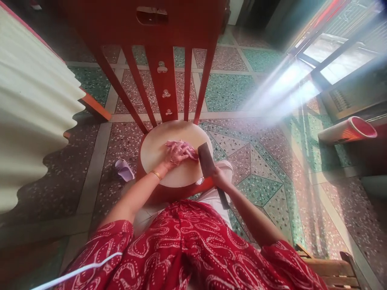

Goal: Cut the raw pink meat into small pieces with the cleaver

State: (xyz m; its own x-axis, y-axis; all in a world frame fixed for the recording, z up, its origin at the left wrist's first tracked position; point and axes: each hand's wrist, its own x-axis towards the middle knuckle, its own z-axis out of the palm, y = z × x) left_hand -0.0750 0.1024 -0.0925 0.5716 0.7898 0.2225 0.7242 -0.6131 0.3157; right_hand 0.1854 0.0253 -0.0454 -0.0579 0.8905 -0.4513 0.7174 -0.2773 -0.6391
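Note:
A pale round cutting board lies on the seat of a red wooden chair in front of my knees. On its middle is a small heap of pink raw meat. My left hand rests over the meat with fingers curved onto it, hiding part of the heap. A dark, broad-bladed cleaver is in my right hand, which is closed around its handle. The blade is tilted over the board's right edge, just beside the meat.
The chair's tall slatted back rises beyond the board. A lavender slipper lies on the patterned floor at left, near a pale hanging cloth. To the right are a cylindrical bin with a red inside and a bright doorway.

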